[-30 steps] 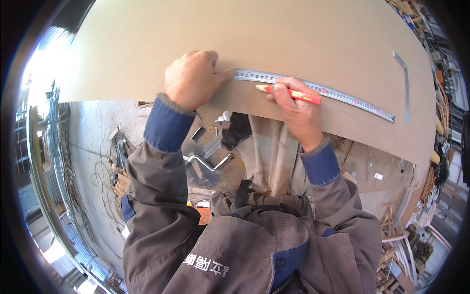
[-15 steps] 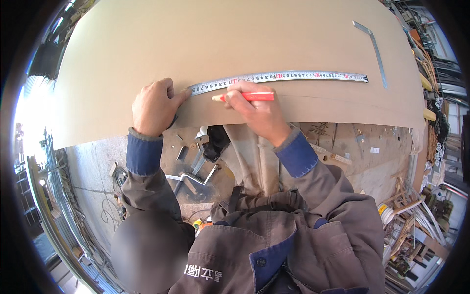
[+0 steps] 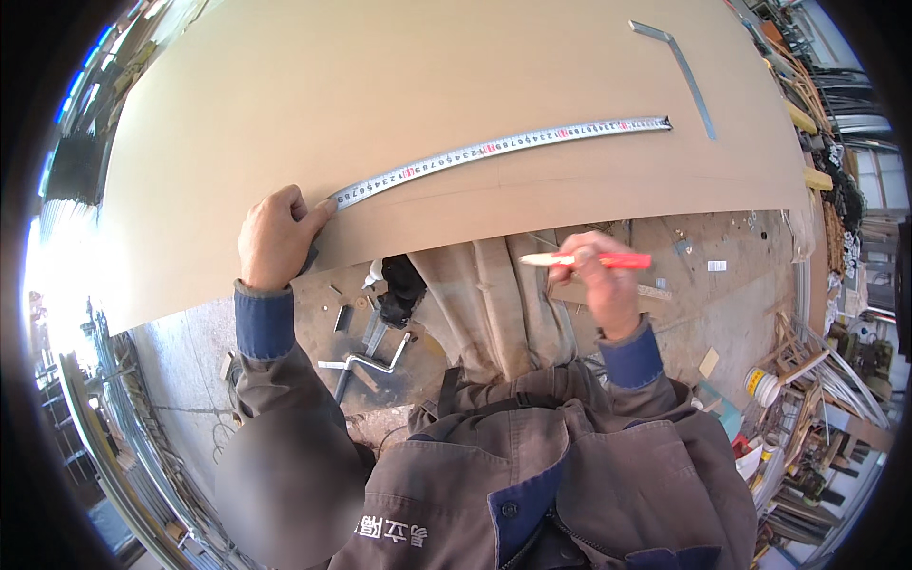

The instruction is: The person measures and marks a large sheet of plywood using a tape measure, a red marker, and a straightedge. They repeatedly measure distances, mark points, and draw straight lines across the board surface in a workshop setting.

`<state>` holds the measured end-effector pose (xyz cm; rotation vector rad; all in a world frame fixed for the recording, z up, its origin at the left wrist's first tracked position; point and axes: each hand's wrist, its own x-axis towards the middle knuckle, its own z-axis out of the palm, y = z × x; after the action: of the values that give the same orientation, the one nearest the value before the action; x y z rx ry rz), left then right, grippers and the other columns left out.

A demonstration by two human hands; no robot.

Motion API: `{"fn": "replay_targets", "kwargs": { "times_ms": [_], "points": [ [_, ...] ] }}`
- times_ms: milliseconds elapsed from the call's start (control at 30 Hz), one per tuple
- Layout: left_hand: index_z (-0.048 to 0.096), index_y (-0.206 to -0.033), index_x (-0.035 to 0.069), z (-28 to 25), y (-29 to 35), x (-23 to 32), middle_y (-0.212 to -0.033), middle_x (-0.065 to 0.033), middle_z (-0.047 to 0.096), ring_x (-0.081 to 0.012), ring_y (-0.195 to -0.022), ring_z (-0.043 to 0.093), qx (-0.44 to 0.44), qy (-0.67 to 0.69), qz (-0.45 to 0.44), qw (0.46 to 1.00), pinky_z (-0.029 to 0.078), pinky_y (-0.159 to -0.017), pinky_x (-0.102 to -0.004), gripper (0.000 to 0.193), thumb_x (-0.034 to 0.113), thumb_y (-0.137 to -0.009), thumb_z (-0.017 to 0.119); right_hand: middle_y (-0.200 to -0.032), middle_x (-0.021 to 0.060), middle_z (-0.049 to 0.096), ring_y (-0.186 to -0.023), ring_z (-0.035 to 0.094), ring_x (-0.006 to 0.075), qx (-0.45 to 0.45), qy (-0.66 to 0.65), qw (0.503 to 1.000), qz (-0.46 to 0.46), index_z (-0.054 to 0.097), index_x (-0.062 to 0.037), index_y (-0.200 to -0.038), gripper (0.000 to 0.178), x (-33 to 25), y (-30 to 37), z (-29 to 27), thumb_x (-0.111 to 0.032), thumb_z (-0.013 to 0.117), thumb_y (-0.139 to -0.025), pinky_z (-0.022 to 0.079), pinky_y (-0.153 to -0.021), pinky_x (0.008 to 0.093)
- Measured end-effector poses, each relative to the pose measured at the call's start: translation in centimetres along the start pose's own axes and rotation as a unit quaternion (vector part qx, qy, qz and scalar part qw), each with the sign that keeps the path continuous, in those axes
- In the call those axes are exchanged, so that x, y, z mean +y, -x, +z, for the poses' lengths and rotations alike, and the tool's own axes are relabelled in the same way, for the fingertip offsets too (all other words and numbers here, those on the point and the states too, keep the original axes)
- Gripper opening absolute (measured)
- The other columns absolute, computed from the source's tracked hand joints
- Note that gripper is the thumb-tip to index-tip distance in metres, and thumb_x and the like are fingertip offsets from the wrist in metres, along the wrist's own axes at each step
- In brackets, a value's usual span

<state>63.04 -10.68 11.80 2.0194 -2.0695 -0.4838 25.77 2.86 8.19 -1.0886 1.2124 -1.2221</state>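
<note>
Head view: my left hand (image 3: 274, 236) lies on the large tan flat sheet (image 3: 408, 76) just inside its near edge, toward the near left corner, fingers curled and the thumb closed down on the end of the silver metal tape-measure blade (image 3: 494, 149); what sits under the palm I cannot make out. That blade runs roughly along the near edge, set in from it, and its free end stops short of the right edge. My right hand (image 3: 608, 285) is off the sheet, out past the near edge, fingers pinched around the red pencil with a pale tip (image 3: 622, 259), whose point faces left. I judge the step to be measuring and marking, with the blade laid out and the pencil clear of the surface. Another mark would call for keeping the blade pinned and bringing the point over the near edge to it. An angled grey metal strip (image 3: 689, 78) rests beyond the blade's free end, nearer the right edge. Below spreads a grey concrete floor (image 3: 185, 370) with a zigzag silver metal bar (image 3: 378, 363); to the right stand a white bucket with a yellow band (image 3: 763, 388) and jumbled lengths of wood (image 3: 807, 366).
</note>
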Motion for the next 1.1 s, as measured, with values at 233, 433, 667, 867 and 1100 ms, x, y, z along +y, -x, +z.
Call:
{"fn": "replay_targets", "kwargs": {
  "times_ms": [233,433,667,867,1100],
  "points": [
    [0.064,-0.072,-0.001,0.4,0.7,-1.3,-0.057,-0.0049,0.051,-0.0127,-0.055,0.046,0.020,0.158,-0.001,0.987,0.040,-0.053,-0.0315,0.043,0.035,-0.092,0.075,-0.081,0.0126,0.062,-0.069,0.058,0.0204,0.147,-0.129,0.979,-0.054,0.056,-0.0043,-0.084,0.041,2.1,0.9,-9.1,-0.036,0.048,-0.108,0.048,-0.063,0.0357],
    [0.067,-0.084,-0.002,0.6,2.1,-4.1,-0.068,0.0056,0.049,-0.0052,-0.063,0.042,0.056,0.308,0.001,0.950,0.036,-0.055,-0.0246,0.036,0.030,-0.099,0.071,-0.080,0.0155,0.061,-0.069,0.055,0.0235,0.200,-0.104,0.973,-0.058,0.046,-0.0068,-0.077,0.039,2.2,1.2,-9.1,-0.032,0.048,-0.107,0.048,-0.068,0.0380],
    [0.072,-0.094,-0.003,0.7,2.1,-2.9,-0.076,0.0030,0.060,-0.0053,-0.071,0.049,0.056,0.316,0.014,0.947,0.042,-0.063,-0.0233,0.032,0.028,-0.098,0.073,-0.079,0.0141,0.063,-0.074,0.060,0.0218,0.220,-0.097,0.971,-0.014,0.053,-0.0039,-0.080,0.037,3.9,1.1,-8.8,-0.029,0.048,-0.107,0.049,-0.070,0.0357],
    [0.074,-0.093,-0.004,0.7,2.0,-3.3,-0.075,0.0023,0.061,-0.0057,-0.070,0.051,0.030,0.302,0.002,0.953,0.042,-0.063,-0.0230,0.031,0.027,-0.096,0.075,-0.078,0.0113,0.064,-0.072,0.061,0.0198,0.227,-0.095,0.969,-0.012,0.060,-0.0036,-0.094,0.031,4.0,1.1,-9.3,-0.030,0.050,-0.107,0.050,-0.070,0.0331],
    [0.072,-0.087,-0.004,0.3,1.9,-3.6,-0.074,-0.0004,0.060,-0.0083,-0.071,0.051,0.017,0.270,0.011,0.963,0.042,-0.064,-0.0261,0.030,0.024,-0.098,0.072,-0.076,0.0115,0.066,-0.069,0.062,0.0183,0.242,-0.073,0.967,0.002,0.061,-0.0008,-0.091,0.029,4.6,1.3,-9.1,-0.024,0.051,-0.105,0.051,-0.067,0.0323]
  ]
}}
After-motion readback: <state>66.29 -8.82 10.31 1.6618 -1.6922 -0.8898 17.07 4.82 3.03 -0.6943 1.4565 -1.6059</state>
